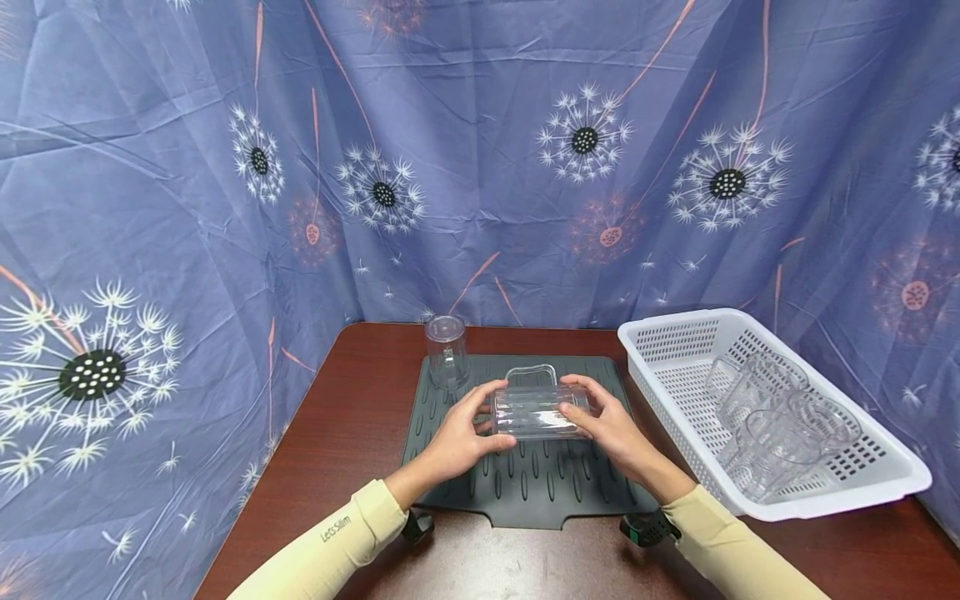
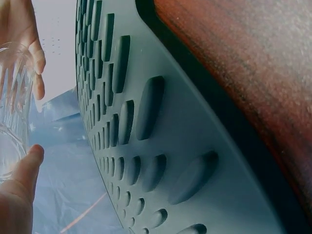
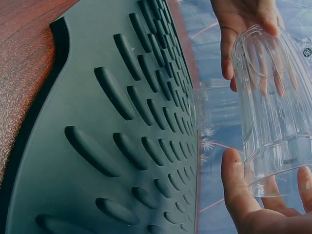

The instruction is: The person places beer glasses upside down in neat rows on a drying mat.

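Note:
A clear glass mug [image 1: 534, 414] lies sideways in the air over the dark grey ribbed mat [image 1: 517, 483], its handle [image 1: 531, 372] pointing to the far side. My left hand [image 1: 467, 429] holds the mug's left end, thumb on the near side and fingers behind. At the other end my right hand [image 1: 609, 418] grips it with curled fingers. The right wrist view shows the mug [image 3: 275, 112] between both hands, with vertical facets along its wall. Another clear mug [image 1: 447, 354] stands on the mat's far left corner, its closed end up.
A white perforated plastic basket [image 1: 660, 400] sits at the right of the brown wooden table [image 1: 300, 483], holding several clear glass mugs [image 1: 780, 433]. Behind and around the table hangs a blue cloth [image 1: 480, 167] with a dandelion print.

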Available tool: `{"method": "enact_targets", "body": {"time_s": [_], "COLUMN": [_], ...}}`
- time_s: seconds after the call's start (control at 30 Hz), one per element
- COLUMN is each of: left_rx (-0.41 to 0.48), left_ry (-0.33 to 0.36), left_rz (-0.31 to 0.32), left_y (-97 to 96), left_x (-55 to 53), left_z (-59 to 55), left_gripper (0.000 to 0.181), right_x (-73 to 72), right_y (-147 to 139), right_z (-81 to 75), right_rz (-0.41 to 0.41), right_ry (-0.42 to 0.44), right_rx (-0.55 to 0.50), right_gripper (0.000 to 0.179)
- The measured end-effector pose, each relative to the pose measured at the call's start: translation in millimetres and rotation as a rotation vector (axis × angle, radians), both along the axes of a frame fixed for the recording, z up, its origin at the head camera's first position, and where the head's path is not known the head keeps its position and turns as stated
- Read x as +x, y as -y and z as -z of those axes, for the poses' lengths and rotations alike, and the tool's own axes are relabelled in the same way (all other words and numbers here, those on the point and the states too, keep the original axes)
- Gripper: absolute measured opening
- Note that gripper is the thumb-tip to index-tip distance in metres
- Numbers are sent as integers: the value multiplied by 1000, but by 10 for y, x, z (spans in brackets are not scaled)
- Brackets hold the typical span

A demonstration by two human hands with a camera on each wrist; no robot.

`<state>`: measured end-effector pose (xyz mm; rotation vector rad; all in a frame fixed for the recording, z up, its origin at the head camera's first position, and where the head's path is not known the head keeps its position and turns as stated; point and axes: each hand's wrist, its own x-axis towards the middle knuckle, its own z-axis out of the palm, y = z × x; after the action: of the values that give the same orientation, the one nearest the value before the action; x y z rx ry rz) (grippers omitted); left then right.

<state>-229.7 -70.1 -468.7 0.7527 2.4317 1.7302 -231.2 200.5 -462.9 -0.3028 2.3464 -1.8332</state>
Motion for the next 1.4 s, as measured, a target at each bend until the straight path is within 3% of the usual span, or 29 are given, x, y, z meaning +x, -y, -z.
{"method": "enact_targets", "body": {"time_s": [0.6,0.9,1.17,1.4], "left_rx": [-25,-40,-91,-104], "left_ry": [-28,-43,-69,-91], "left_rz": [-3,-8,-41,-55], "left_y": [89,90,99,127], "left_x": [-25,-51,-68,-86], "left_z": [-76,-87,-124,-149], "left_gripper": [78,78,78,78], "right_x": [5,24,36,79], "right_y": [-71,-211,-350,-491], "right_z": [-28,-60,-102,-231], "right_rz": [-60,-38,-40,-8], "right_ry": [-1,-76,-239,-306], "right_rx": [-71,6,111,226], "right_gripper": [57,60,54,52]}}
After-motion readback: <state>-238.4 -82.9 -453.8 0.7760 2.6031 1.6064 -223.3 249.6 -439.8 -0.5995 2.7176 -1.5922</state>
